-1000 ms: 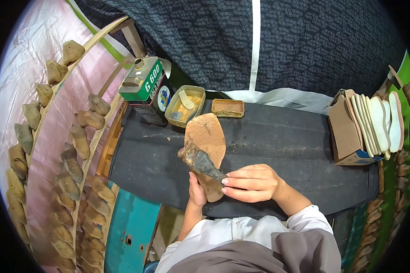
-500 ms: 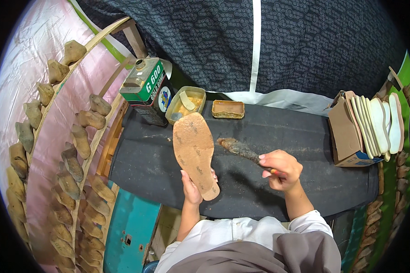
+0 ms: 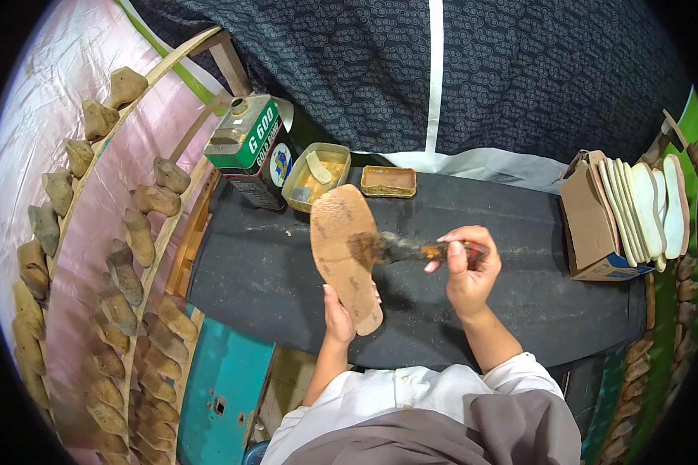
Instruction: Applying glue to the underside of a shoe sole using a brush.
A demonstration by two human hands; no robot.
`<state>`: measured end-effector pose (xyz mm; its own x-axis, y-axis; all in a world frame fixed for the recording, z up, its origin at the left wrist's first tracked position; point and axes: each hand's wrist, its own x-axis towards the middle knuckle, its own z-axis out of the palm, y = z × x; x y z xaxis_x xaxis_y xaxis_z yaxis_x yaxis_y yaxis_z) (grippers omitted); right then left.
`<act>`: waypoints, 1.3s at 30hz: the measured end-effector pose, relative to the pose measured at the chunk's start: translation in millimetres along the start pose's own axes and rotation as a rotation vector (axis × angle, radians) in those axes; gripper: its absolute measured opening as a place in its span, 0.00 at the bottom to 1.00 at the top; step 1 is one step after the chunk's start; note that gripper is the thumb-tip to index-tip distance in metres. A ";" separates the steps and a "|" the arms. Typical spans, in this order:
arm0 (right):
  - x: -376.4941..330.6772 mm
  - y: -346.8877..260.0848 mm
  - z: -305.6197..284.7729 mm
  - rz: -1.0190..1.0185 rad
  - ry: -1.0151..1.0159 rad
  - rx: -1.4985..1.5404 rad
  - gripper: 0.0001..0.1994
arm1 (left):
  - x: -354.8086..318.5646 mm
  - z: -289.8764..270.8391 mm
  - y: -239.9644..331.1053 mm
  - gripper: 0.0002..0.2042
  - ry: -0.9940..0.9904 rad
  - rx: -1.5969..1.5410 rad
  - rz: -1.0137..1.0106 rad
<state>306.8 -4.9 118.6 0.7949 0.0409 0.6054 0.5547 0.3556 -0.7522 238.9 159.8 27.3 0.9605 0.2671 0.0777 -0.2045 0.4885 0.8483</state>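
Observation:
My left hand [image 3: 339,315] is closed around the narrow heel end of a tan insole [image 3: 335,225], thumb along its left edge and the other fingers mostly behind it. Its broad front points away from me, the face with small dark marks turned up. In my right hand [image 3: 471,271] is a brush [image 3: 411,249] with a red and dark handle, pinched between thumb and fingers. The brush's blurred, crusted bristles lie over the right side of the insole and appear to touch it. Both hands are above the dark-covered table [image 3: 520,310].
At the back left stand a green and black metal can [image 3: 244,147] and a plastic tub [image 3: 318,177] of yellowish glue. A small amber tray [image 3: 388,181] sits beside them. A cardboard box [image 3: 593,217] of pale insoles is at right. Shoe lasts [image 3: 120,271] line racks on the left.
The brush has swung left, from beside the insole onto its surface, its handle now lying nearly level. My left hand has shifted the insole slightly right and tilted it.

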 end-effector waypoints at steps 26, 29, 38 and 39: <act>14.0 5.3 -4.7 -0.046 0.120 -0.020 0.08 | -4.3 2.9 1.9 0.35 -0.040 -0.048 -0.093; 5.9 7.7 5.5 -0.123 -0.060 0.075 0.09 | -4.5 4.8 -1.1 0.34 -0.076 -0.036 -0.081; 8.0 -8.6 0.5 -0.714 -0.652 -0.344 0.11 | -2.2 -1.1 0.9 0.29 0.202 -0.106 -0.014; 8.2 -9.1 -1.5 -0.681 -0.675 -0.310 0.10 | -0.9 -1.0 0.3 0.29 0.249 -0.103 -0.014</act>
<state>308.6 -9.3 130.0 0.0320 0.4741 0.8799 0.9547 0.2462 -0.1674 237.7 160.5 27.0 0.8900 0.4496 -0.0762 -0.2214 0.5721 0.7897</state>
